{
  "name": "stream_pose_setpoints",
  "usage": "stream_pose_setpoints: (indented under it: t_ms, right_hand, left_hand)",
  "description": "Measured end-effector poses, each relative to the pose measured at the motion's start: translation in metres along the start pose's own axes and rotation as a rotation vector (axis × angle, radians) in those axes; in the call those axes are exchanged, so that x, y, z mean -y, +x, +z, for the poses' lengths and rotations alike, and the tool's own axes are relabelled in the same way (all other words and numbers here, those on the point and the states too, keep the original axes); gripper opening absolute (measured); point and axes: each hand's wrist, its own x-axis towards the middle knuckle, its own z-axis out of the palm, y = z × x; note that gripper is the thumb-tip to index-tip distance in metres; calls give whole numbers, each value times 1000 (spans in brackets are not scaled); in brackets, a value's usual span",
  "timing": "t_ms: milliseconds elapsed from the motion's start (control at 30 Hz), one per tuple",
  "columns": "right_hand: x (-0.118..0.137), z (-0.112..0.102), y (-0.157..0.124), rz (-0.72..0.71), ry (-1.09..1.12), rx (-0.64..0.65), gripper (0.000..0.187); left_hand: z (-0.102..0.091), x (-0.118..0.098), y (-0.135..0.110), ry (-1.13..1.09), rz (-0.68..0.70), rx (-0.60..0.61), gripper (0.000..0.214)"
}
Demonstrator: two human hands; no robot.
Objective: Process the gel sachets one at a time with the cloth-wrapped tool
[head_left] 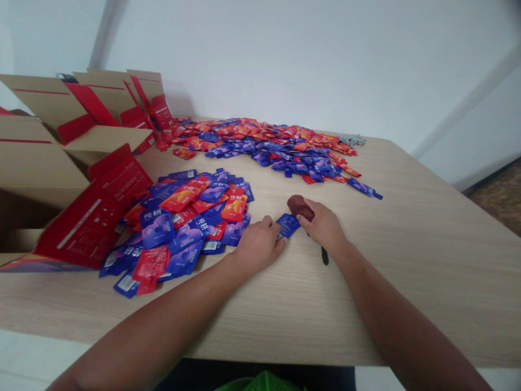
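Observation:
My left hand [259,243] rests on the wooden table [407,244] with its fingers curled, pinching the near edge of a small blue sachet [287,224]. My right hand [322,225] is closed round a tool with a dark red handle [299,205]; a thin black tip [324,256] sticks out below the wrist. The tool lies against the sachet's right side. Just left of my left hand spreads a loose pile of blue and red sachets [183,222].
A larger heap of red and blue sachets [277,144] lies farther back across the table. Open cardboard boxes with red flaps [81,163] stand at the left edge. A small grey object [353,139] sits at the far heap's right end.

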Motion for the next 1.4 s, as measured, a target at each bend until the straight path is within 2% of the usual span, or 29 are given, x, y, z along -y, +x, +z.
stream_pose_setpoints:
  t_ms: [100, 167, 300, 367, 633, 1200, 1400]
  right_hand:
    - [9, -5, -2, -18, 129, -83, 58]
    - [15, -8, -4, -78, 232, -79, 57]
    - [26, -11, -10, -288, 307, 155, 58]
    - [29, -10, -11, -321, 280, 236, 61]
    - [25, -6, -8, -282, 218, 252, 65]
    - [-4, 4, -1, -31, -17, 90, 59]
    - [1, -1, -1, 1, -40, 33, 58]
  left_hand:
    - [0, -1, -1, 12, 4, -5, 32]
    - [0, -1, -1, 12, 6, -10, 32]
    - [1, 0, -1, -19, 18, -8, 30]
    - [1, 1, 0, -42, 16, -3, 29]
    - [2, 0, 0, -42, -3, 4, 28]
    - [0, -2, -1, -6, 0, 2, 31]
    - [-1, -2, -1, -4, -9, 7, 32]
